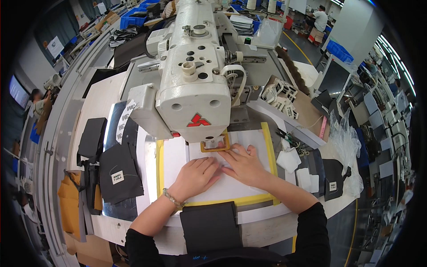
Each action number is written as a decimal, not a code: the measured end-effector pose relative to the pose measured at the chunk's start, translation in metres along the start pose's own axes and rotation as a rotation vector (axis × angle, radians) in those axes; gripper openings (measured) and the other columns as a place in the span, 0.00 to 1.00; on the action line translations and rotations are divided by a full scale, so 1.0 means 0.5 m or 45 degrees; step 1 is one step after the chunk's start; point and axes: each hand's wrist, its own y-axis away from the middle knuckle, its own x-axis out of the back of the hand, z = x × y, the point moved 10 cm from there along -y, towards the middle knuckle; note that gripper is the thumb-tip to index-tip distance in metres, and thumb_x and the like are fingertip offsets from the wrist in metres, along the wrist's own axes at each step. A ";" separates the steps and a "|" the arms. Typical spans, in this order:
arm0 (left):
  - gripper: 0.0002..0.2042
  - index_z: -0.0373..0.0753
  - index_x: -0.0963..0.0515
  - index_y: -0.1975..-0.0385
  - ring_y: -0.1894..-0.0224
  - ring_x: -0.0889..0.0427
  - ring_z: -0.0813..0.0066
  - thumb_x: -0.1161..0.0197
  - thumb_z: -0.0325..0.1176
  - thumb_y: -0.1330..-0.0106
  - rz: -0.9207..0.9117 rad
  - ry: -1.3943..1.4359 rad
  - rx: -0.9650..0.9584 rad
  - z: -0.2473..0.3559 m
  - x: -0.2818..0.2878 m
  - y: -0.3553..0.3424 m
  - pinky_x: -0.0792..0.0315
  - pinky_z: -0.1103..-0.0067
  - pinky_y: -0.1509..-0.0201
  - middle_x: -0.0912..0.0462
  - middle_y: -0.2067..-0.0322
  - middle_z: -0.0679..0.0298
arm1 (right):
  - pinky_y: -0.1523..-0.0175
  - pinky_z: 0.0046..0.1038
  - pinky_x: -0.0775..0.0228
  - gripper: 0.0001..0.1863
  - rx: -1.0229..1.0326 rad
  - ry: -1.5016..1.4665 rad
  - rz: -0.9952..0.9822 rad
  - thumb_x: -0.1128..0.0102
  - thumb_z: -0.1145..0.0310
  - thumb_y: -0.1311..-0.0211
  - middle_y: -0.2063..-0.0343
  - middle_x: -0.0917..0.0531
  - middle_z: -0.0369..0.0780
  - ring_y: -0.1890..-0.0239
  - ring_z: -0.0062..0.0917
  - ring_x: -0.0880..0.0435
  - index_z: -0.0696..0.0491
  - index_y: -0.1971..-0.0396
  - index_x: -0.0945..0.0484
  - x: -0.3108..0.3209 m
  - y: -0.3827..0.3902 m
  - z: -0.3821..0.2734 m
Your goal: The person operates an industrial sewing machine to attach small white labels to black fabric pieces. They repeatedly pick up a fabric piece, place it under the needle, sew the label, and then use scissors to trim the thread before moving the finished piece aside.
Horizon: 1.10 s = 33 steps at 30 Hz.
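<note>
Right below the sewing machine (191, 104), a tape-edged white sheet (172, 171) is laid out under both hands. The left hand (195, 177) is rested flattish on it, fingers together, no grip seen; the right hand (243, 165) is spread loosely, fingertips set at the yellow frame (209, 150), though whether anything tiny is pinched can't be told. Progress-wise, patches look to be already put on the dark piece (126, 164) left of the hands and the smaller dark piece (331, 169) off to their right. No patch can be seen on the black cloth (211, 228) nearer than the hands, so that one's seemingly undone.
</note>
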 end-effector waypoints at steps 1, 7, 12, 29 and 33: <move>0.33 0.33 0.32 0.42 0.43 0.27 0.54 0.37 0.52 0.40 0.068 -0.045 -0.013 0.006 0.019 -0.006 0.35 0.64 0.37 0.25 0.48 0.50 | 0.47 0.47 0.47 0.29 -0.005 -0.006 -0.015 0.42 0.50 0.39 0.49 0.23 0.31 0.41 0.27 0.35 0.49 0.42 0.31 -0.002 0.000 0.000; 0.34 0.34 0.32 0.41 0.47 0.25 0.56 0.36 0.52 0.41 0.248 -0.141 -0.002 0.005 0.056 -0.061 0.35 0.66 0.40 0.24 0.48 0.50 | 0.47 0.48 0.47 0.28 0.001 -0.039 -0.055 0.38 0.51 0.42 0.49 0.23 0.32 0.39 0.29 0.36 0.49 0.45 0.31 -0.015 0.003 0.005; 0.36 0.29 0.31 0.44 0.47 0.25 0.55 0.37 0.56 0.42 0.206 -0.125 0.019 -0.008 0.025 -0.075 0.38 0.66 0.36 0.24 0.52 0.49 | 0.47 0.49 0.46 0.30 0.007 -0.011 -0.071 0.35 0.51 0.46 0.47 0.25 0.33 0.39 0.29 0.36 0.48 0.46 0.31 -0.017 0.005 0.004; 0.31 0.33 0.30 0.46 0.53 0.23 0.54 0.35 0.45 0.48 0.209 -0.074 -0.057 -0.020 0.017 -0.079 0.32 0.67 0.48 0.23 0.53 0.48 | 0.48 0.43 0.46 0.26 -0.001 0.008 0.039 0.37 0.53 0.45 0.49 0.23 0.32 0.43 0.27 0.33 0.50 0.49 0.27 0.009 0.003 -0.009; 0.31 0.34 0.30 0.46 0.54 0.22 0.55 0.35 0.45 0.48 0.205 -0.067 -0.064 -0.025 0.017 -0.080 0.31 0.68 0.50 0.23 0.53 0.49 | 0.49 0.44 0.45 0.26 -0.017 -0.026 0.036 0.38 0.54 0.44 0.47 0.24 0.33 0.43 0.27 0.33 0.50 0.47 0.28 0.008 0.003 -0.007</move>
